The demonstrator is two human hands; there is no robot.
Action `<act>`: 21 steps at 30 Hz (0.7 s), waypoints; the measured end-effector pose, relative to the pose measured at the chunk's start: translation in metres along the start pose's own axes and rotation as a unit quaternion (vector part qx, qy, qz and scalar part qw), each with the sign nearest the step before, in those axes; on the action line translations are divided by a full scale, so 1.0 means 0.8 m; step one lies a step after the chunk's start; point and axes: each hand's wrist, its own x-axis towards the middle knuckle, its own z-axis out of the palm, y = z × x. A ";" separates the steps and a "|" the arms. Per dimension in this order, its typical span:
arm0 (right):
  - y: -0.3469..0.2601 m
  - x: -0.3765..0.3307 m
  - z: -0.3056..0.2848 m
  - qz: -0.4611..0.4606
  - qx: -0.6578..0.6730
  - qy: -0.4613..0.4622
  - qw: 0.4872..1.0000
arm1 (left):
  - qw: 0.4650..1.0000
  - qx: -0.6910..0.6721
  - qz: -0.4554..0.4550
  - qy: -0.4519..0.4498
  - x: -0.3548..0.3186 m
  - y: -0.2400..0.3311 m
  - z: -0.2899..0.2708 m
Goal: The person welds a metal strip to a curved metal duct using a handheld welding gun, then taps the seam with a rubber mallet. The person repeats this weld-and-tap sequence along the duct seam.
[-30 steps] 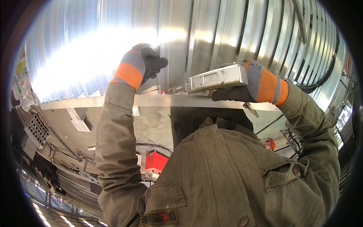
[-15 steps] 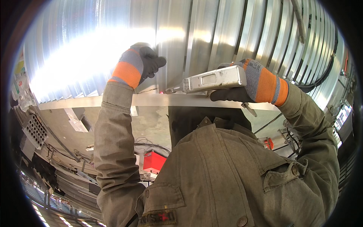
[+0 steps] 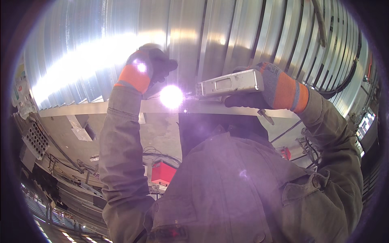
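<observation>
My right hand [image 3: 263, 87], in a grey and orange glove, is wrapped round a boxy silver welding gun [image 3: 231, 84]. The gun's nozzle points left at a glaring white spot of light [image 3: 171, 97] on the near edge of the metal panel [image 3: 184, 56]. Just left of that glare, my left hand [image 3: 156, 67] rests on the panel with its gloved fingers curled. A thin dark line, perhaps a wire, shows below those fingers; whether they hold it is hidden. The glare also hides the nozzle tip.
The panel's long parallel slats run away from me, with a flat metal bar [image 3: 81, 109] along their near edge. A loose rod [image 3: 319, 22] lies on the slats at far right, near a black cable [image 3: 344, 83]. Below left are a red box [image 3: 163, 173] and a perforated block [image 3: 37, 135].
A brilliant light has appeared at the nozzle, where a small red dot showed before. Purple haze now covers the picture. Both hands have stayed almost in place.
</observation>
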 end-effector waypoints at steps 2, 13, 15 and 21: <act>0.000 0.001 0.000 0.008 -0.006 -0.001 1.000 | 0.998 -0.033 -0.051 0.018 0.004 0.005 0.000; 0.014 0.000 0.006 0.061 -0.018 -0.009 0.998 | 0.970 -0.091 -0.218 -0.064 0.009 0.028 -0.013; 0.013 0.000 0.004 0.065 -0.008 -0.011 0.998 | 0.966 -0.096 -0.229 -0.069 0.011 0.032 -0.015; 0.000 -0.002 0.000 0.098 0.010 -0.013 0.995 | 0.972 -0.096 -0.208 -0.062 0.007 0.036 -0.018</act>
